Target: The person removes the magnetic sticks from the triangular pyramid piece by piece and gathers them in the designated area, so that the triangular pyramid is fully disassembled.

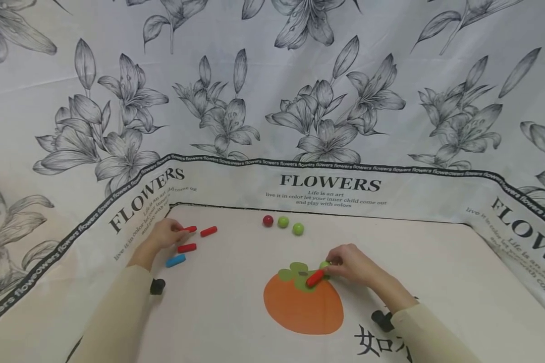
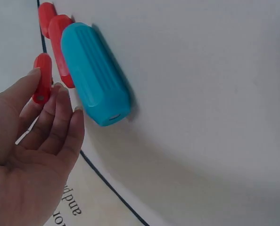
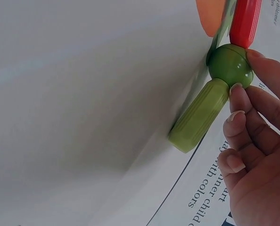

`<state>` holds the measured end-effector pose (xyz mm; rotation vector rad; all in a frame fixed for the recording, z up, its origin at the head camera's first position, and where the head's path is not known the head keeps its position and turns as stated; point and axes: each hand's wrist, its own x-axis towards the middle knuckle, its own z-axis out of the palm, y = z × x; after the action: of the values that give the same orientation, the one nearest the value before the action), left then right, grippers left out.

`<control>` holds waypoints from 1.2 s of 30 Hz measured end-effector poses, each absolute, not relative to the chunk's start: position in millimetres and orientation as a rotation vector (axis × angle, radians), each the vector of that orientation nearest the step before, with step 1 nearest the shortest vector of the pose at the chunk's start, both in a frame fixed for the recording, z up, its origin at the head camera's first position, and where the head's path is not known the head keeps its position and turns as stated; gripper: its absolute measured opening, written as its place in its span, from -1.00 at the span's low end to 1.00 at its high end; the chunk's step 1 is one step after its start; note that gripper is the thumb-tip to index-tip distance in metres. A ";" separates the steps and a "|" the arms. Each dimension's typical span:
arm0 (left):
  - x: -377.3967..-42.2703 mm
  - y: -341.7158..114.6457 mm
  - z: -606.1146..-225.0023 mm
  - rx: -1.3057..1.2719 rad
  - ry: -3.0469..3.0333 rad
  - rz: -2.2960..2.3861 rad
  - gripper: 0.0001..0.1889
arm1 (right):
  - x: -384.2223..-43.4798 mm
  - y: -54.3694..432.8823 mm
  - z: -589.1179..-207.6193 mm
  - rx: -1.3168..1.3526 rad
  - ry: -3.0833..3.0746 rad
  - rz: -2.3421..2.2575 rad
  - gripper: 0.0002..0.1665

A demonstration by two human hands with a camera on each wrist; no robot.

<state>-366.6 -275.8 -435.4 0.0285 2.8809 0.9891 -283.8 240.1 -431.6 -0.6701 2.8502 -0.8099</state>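
At the far left, my left hand (image 1: 163, 234) pinches a red ribbed rod (image 2: 45, 77) between thumb and fingertips. Close by lie a second red rod (image 1: 209, 231), a third red rod (image 1: 187, 247) and a blue rod (image 1: 176, 260). My right hand (image 1: 355, 264) pinches a green ball (image 3: 229, 66) over the top of the printed orange persimmon (image 1: 303, 307). Touching that ball on opposite sides are a red rod (image 1: 315, 278) and a green rod (image 3: 199, 115). The green rod is mostly hidden in the head view.
A dark red ball (image 1: 268, 221) and two green balls, one in the middle (image 1: 283, 222) and one nearer (image 1: 297, 229), sit in a row toward the back. Flower-printed cloth (image 1: 327, 184) rises behind the table and at both sides. Dark wrist devices show at both sleeves.
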 end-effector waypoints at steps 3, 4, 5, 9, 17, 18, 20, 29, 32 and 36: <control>-367.2 -276.3 -435.5 -0.018 2.847 0.969 -0.68 | -283.0 239.8 -431.5 -0.659 2.852 -0.806 -0.91; -367.4 -276.4 -435.1 -0.025 2.848 0.956 -0.68 | -282.8 239.8 -431.5 -0.658 2.854 -0.806 -0.91; -367.5 -275.8 -434.8 -0.042 2.845 0.947 -0.69 | -282.6 239.9 -431.5 -0.660 2.856 -0.805 -0.91; -366.3 -276.4 -434.0 -0.067 2.844 0.906 -0.68 | -281.1 239.1 -431.2 -0.665 2.861 -0.806 -0.91; -363.8 -277.3 -438.3 -0.074 2.823 0.887 -0.63 | -279.5 237.8 -428.5 -0.653 2.877 -0.791 -0.93; -363.2 -277.3 -438.1 -0.064 2.825 0.886 -0.64 | -279.5 237.8 -428.7 -0.650 2.879 -0.790 -0.93; -362.2 -277.7 -437.7 -0.032 2.832 0.881 -0.64 | -279.4 237.6 -429.2 -0.645 2.886 -0.785 -0.92; -355.2 -288.6 -431.6 0.054 2.862 0.814 -0.45 | -282.2 234.1 -432.1 -0.586 2.929 -0.719 -0.85; -352.5 -289.3 -426.4 0.119 2.901 0.813 -0.45 | -281.6 235.3 -431.9 -0.574 2.937 -0.696 -0.81; -346.3 -281.2 -418.7 0.228 2.957 0.864 -0.52 | -280.7 238.3 -431.4 -0.580 2.938 -0.674 -0.75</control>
<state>-346.3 -281.2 -418.7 0.2282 2.9573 0.8643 -280.7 238.3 -431.4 -0.5804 2.9376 -0.6741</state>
